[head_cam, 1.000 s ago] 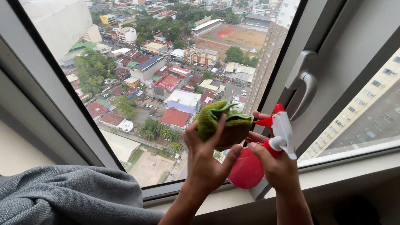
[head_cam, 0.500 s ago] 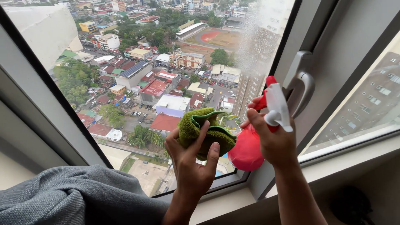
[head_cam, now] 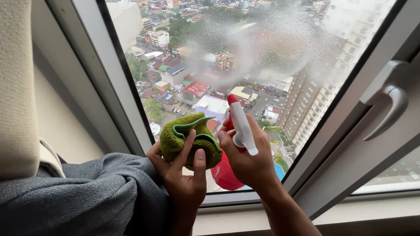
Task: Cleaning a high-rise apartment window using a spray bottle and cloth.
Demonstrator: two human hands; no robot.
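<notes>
Right now your left hand (head_cam: 183, 175) is closed around a bunched green microfibre cloth (head_cam: 188, 137), thumb and forefinger pressed up against its front and the rest of the fingers wrapped behind it. Your right hand (head_cam: 249, 161), just beside it at 3 o'clock, grips a red spray bottle (head_cam: 225, 172) by the neck; its fingers curl over the white trigger head (head_cam: 241, 126), and the red nozzle tip (head_cam: 232, 99) points up toward 12 o'clock at the glass. Cloth and bottle touch or nearly touch where your two hands meet, low in the middle of the window pane (head_cam: 166, 39). Above the nozzle, from 12 to 2 o'clock, a wide patch of fine spray mist (head_cam: 280, 43) clouds the pane, blurring the city rooftops seen far below. At 3 o'clock from your hands the grey window frame (head_cam: 350, 144) runs slantwise, carrying a silver lever handle (head_cam: 389, 96). Below your wrists, at 6 o'clock, lies the pale window sill (head_cam: 350, 214). At 8 o'clock a grey woven fabric (head_cam: 87, 196) covers your left forearm, and a cream cushion edge (head_cam: 17, 87) rises at 9 o'clock.
</notes>
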